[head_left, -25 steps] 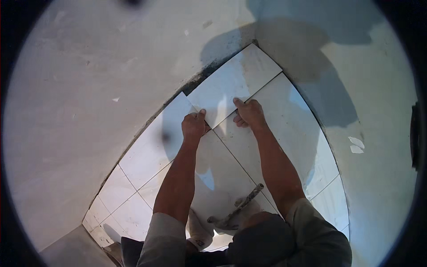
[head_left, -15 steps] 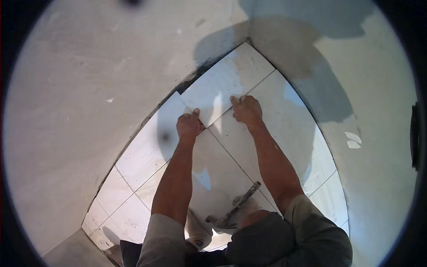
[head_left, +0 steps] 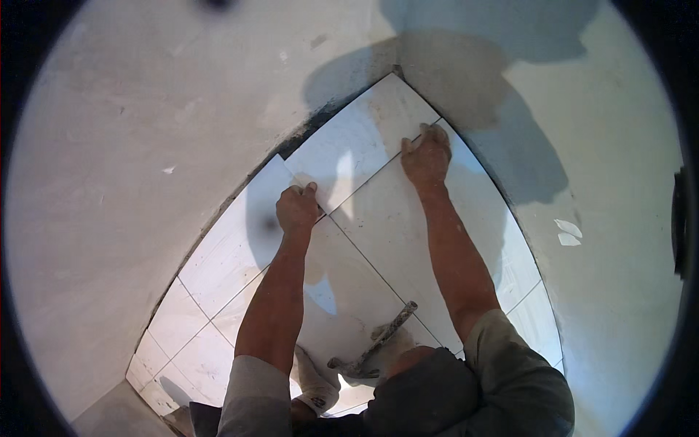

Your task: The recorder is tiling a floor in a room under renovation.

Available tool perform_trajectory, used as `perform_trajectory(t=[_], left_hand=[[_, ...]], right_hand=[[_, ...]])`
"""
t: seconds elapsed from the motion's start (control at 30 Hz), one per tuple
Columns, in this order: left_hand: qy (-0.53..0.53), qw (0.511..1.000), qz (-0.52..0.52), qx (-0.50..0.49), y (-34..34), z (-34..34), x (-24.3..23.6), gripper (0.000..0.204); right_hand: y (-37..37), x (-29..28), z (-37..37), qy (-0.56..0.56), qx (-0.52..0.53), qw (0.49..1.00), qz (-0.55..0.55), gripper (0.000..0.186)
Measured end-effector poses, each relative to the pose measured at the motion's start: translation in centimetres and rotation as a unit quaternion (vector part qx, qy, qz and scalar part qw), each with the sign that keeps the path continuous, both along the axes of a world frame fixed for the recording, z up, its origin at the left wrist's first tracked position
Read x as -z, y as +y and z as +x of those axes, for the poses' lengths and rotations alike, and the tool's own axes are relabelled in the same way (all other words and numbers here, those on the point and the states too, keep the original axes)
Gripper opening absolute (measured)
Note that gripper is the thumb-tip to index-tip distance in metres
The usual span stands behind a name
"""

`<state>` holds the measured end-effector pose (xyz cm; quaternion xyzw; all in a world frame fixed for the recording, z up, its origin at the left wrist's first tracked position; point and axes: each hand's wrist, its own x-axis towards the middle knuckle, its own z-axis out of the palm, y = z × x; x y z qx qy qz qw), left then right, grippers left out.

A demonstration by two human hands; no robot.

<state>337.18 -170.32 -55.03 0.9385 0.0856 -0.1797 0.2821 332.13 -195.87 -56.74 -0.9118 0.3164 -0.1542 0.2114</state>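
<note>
A pale, glossy floor tile [head_left: 364, 138] lies in the far corner, its near edge along a dark joint. At that tile's near left corner my left hand [head_left: 297, 209] is closed, thumb up, with the fingers bent at the edge. Further right on the same edge, my right hand [head_left: 428, 159] has its fingers curled at the joint and its thumb a little apart from them. Fingertips of both hands are partly hidden. A hammer-like tool [head_left: 378, 339] with a worn, spattered handle rests near my knee, its head partly unclear.
Other pale tiles [head_left: 371, 255] cover the floor around my arms, with thin dark joints between them. Bare plaster walls [head_left: 145, 146] meet at the far corner. A dark gap [head_left: 313, 124] runs along the left wall. White scraps [head_left: 568, 233] show on the right wall.
My right hand has slid right and away from me along the tile's near edge. The left hand remains at the near corner. The whole view has shifted slightly.
</note>
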Motion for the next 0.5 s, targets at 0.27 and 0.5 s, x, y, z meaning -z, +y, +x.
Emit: perform_trajectory(t=[0.27, 0.5], left_hand=[[-0.010, 0.998, 0.064, 0.022, -0.3, 0.0, -0.1, 0.039], [-0.042, 0.988, 0.126, 0.076, -1.7, -0.4, -2.3, 0.034]], right_hand=[[-1.3, 1.2, 0.4, 0.044, -0.002, 0.998, -0.045, 0.061], [-1.8, 1.7, 0.3, 0.025, -0.001, 0.997, -0.074, 0.059]])
